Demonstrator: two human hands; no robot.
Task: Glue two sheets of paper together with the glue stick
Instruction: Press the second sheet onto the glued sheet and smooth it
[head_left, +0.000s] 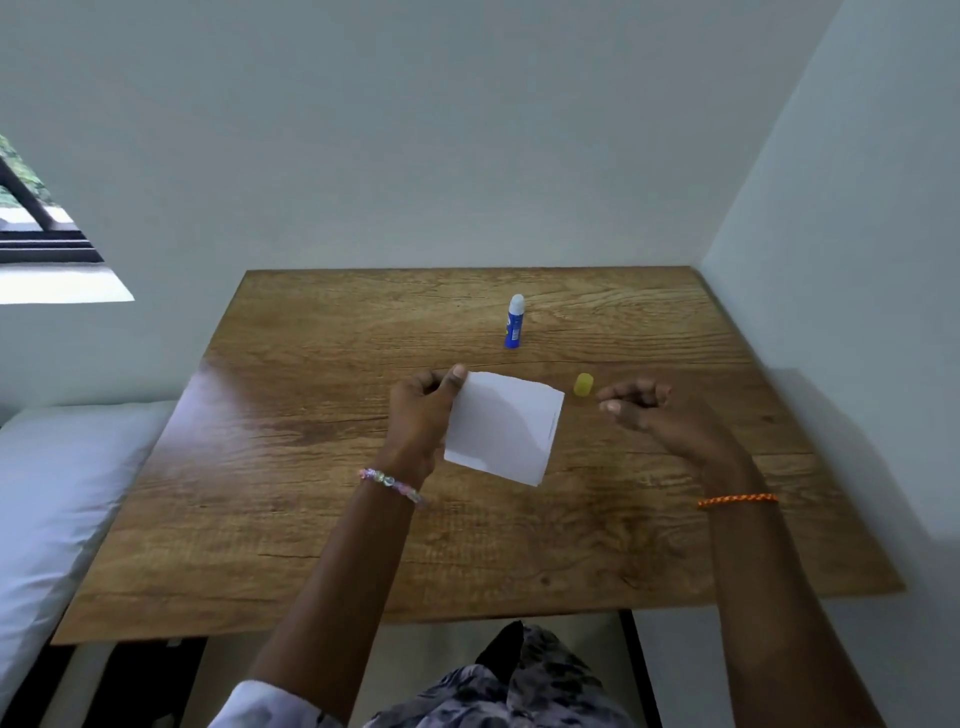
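My left hand (423, 415) pinches the left edge of a white square of paper (506, 428), lifted a little off the wooden table (291, 467); a second layer shows along the paper's right edge. My right hand (644, 408) hovers to the right of the paper with fingers loosely curled, holding nothing. The blue glue stick (514, 322) stands upright farther back with its white glue tip uncovered. Its yellow cap (583, 385) lies on the table between the paper and my right hand.
The table sits in a corner, with walls behind it and on its right. A white cushion (57, 493) lies beside the table's left edge. A window (31, 218) is at the far left.
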